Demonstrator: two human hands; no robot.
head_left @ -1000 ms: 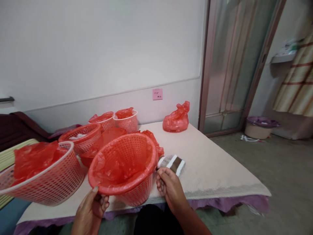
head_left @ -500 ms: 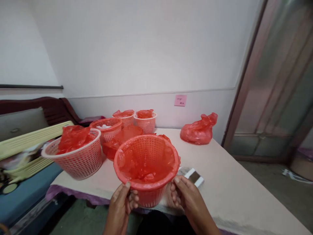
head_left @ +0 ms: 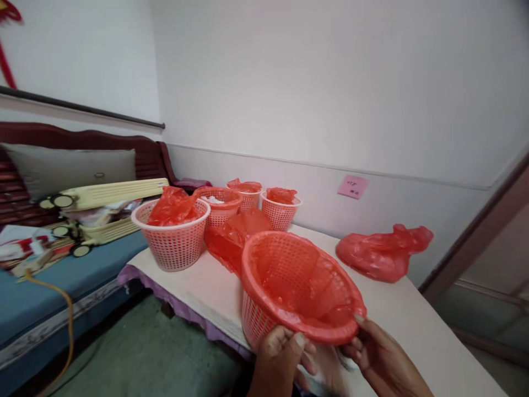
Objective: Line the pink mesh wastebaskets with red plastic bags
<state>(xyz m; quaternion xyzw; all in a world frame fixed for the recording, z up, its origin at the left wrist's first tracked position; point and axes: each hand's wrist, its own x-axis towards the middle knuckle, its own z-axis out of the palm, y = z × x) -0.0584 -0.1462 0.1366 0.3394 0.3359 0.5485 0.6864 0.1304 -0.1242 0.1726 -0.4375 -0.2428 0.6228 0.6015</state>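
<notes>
While the right hand [head_left: 378, 355] holds the rim of the front red basket [head_left: 253, 315], with its thumb on top and the other fingers bent underneath, the left hand [head_left: 281, 358] is at the near side of the same rim. Its thumb touches the rim, and its other fingers are loosely bent below and somewhat blurred; I cannot tell whether they grip. The front red basket is at the near edge of the white-covered table [head_left: 196, 292], and a red plastic lining [head_left: 289, 275] covers its inside. Just behind it, to the left, lies a loose red bag [head_left: 237, 237]. Farther left stands a white-rimmed basket [head_left: 176, 248], from which red plastic rises. Behind are a red-rimmed basket [head_left: 223, 215], with something white inside, and two smaller baskets [head_left: 282, 215] near the wall [head_left: 309, 82]. At the right rests a bundled red bag [head_left: 378, 253], near a pink note [head_left: 352, 187] on the wall.
</notes>
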